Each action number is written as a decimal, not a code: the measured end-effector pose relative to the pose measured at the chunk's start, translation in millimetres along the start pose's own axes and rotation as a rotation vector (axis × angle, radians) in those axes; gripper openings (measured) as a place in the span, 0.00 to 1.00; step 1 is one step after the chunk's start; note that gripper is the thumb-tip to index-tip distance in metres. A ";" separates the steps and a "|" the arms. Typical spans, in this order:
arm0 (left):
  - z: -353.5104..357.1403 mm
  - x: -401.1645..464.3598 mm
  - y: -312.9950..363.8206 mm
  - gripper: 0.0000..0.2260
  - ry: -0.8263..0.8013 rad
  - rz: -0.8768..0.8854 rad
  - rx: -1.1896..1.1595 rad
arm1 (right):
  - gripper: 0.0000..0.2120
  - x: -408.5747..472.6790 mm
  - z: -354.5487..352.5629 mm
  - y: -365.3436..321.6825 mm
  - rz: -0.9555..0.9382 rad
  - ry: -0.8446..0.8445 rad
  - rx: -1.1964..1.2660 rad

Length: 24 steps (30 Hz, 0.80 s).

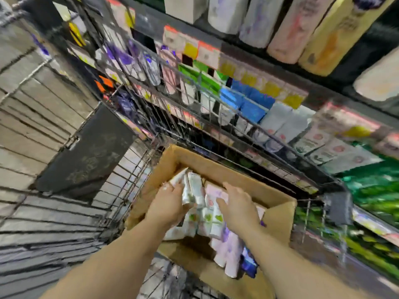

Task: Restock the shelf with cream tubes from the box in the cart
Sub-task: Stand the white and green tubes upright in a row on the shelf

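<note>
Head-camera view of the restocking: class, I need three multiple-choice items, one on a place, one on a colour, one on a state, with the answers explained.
1. Where are the cream tubes lying?
A. in the cardboard box
B. on the floor
C. on the top shelf

2. What colour are the cartons behind the cart's wire wall, about the middle of the shelf?
A. red
B. blue
C. black

3. What is the left hand doing?
A. hanging idle
B. pushing the cart
C. gripping a few tubes

Answers: 1 A, the tubes fill the open box; 2 B, bright blue cartons show through the wire; 3 C, its fingers curl round upright tubes, while the right hand rests flat on others.
</note>
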<state>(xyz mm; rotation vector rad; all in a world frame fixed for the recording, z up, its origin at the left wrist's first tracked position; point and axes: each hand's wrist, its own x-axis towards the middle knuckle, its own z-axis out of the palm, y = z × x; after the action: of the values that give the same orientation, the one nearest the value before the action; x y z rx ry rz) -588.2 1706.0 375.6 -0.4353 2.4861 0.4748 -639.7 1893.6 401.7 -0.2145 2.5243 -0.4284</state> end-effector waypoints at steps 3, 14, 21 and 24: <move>20.2 17.2 4.2 0.17 -0.007 -0.078 -0.060 | 0.25 8.1 16.6 8.3 0.041 -0.004 0.015; 29.5 39.8 1.3 0.09 0.009 -0.253 -0.427 | 0.24 34.6 44.4 10.5 0.063 -0.087 0.075; 33.4 30.2 1.8 0.16 -0.161 -0.233 -0.340 | 0.23 42.7 48.7 6.0 0.109 -0.139 0.101; 28.5 23.1 -1.0 0.16 -0.184 -0.225 -0.353 | 0.23 45.5 49.9 6.4 0.141 -0.185 0.105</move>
<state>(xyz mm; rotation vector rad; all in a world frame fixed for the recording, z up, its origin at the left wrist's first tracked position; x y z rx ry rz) -592.7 1712.5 339.8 -0.7635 2.1467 0.8240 -650.0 1875.8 337.0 -0.0336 2.3107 -0.4609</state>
